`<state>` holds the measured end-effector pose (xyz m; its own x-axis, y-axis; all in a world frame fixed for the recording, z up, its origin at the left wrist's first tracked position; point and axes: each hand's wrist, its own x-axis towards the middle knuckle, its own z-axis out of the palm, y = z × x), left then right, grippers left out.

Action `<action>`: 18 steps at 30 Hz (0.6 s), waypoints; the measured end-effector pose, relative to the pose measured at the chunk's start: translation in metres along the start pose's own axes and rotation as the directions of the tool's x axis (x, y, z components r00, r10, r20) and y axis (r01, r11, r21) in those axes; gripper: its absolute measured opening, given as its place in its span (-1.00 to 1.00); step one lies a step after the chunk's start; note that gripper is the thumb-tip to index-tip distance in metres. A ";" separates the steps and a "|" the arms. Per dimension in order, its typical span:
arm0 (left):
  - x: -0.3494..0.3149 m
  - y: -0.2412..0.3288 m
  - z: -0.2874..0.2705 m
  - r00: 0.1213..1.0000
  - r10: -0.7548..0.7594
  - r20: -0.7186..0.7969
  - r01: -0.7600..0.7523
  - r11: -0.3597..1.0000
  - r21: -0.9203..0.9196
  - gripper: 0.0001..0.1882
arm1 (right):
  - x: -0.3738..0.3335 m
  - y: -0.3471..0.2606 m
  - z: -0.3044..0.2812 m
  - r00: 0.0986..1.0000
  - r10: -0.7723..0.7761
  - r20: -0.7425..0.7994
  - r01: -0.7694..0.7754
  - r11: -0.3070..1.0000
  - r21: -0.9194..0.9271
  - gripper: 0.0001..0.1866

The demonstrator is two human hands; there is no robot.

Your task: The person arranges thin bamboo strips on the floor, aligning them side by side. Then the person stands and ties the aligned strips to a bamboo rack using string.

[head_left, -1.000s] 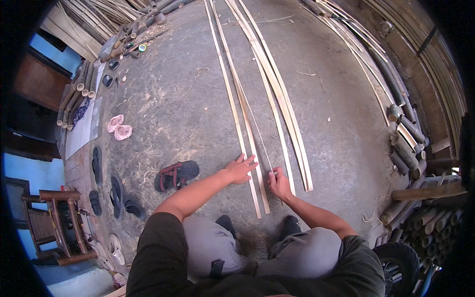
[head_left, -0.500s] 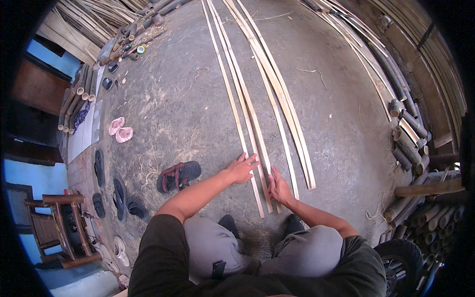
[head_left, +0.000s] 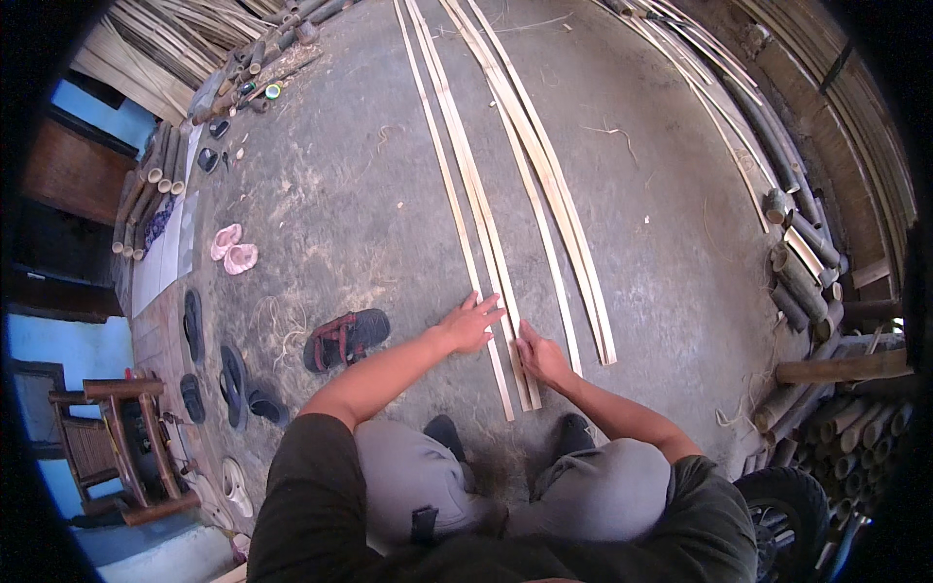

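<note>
Several long pale bamboo strips [head_left: 465, 175] lie lengthwise on the floor in front of me. My left hand [head_left: 470, 323] rests flat with spread fingers across the near part of the left-hand strips. On the right edge of this group, my right hand [head_left: 542, 356] has its fingers curled against a bamboo strip [head_left: 512, 355]; some of its fingertips are hidden. Two strips between my hands lie side by side, and the leftmost strip [head_left: 499, 379] is a little apart. To the right lies another group of bamboo strips [head_left: 573, 243], touched by neither hand.
Dark sandals [head_left: 347, 339] and pink clogs [head_left: 233, 249] lie on the left floor. Bamboo poles [head_left: 802, 267] line the right side, near a black tire [head_left: 782, 520]. A bamboo chair [head_left: 126, 447] stands at the left, and more bamboo [head_left: 160, 175] is stacked beyond it.
The strip at my right hand has shifted left against its neighbour, closing the gap between them. My right hand has moved slightly left; my left hand stays spread on the strips.
</note>
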<state>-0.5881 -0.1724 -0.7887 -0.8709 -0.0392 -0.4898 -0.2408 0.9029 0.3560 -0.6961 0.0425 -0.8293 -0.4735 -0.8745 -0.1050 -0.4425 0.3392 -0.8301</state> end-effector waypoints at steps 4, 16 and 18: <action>-0.001 -0.001 0.000 1.000 -0.010 0.007 0.010 1.000 -0.015 -0.33 | 0.001 -0.026 -0.016 0.961 0.233 0.149 -0.246 0.966 0.075 -0.43; -0.002 0.005 -0.010 0.999 -0.019 0.026 0.019 0.999 -0.027 -0.26 | 0.010 -0.024 -0.020 0.988 0.090 0.130 -0.067 0.983 -0.171 -0.39; -0.002 0.007 -0.013 0.999 -0.021 0.042 0.021 1.000 -0.001 -0.24 | 0.012 -0.026 -0.023 0.981 0.116 0.158 -0.080 0.972 -0.219 -0.39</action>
<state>-0.5939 -0.1713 -0.7744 -0.8468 -0.0399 -0.5304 -0.2592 0.9017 0.3461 -0.7078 0.0314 -0.7963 -0.3956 -0.8729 -0.2857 -0.5596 0.4757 -0.6786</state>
